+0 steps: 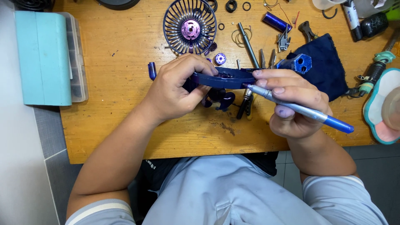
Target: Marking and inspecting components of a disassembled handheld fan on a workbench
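Both hands close on one dark blue fan housing [225, 78], held edge-on just above the wooden table [125, 41]. The left hand [177, 89] clamps its left end, thumb under and fingers curled over the top rim. The right hand [293, 106] pinches the right end with its fingertips while also gripping one silver screwdriver with a blue handle [300, 110], whose tip touches the housing's edge. Seen from the side, the housing's inner face cannot be made out.

Directly beneath the housing lie dark blue plastic parts [221, 100], partly hidden by the hands, so their count is unclear. One pair of pliers [246, 106] pokes out below the housing, its head covered.

Further out, one round fan grille with a purple hub [190, 26] lies flat near the table's far edge. One small purple disc [220, 58] sits just beside it, and one short blue piece [152, 70] lies left of the left hand. One grey metal rod [248, 45] lies at a slant right of the grille. One blue cylinder [275, 21] lies beyond it. One dark blue cloth [325, 66] is spread at the right, with one blue block with holes [300, 63] on its near corner. Three black rings [231, 6] lie along the top edge, partly cut off.

At the left, one teal box [41, 56] rests on a clear plastic organiser case [77, 58]. At the right edge, one pastel fan [381, 108] and one black marker [352, 16] are cut off by the frame.
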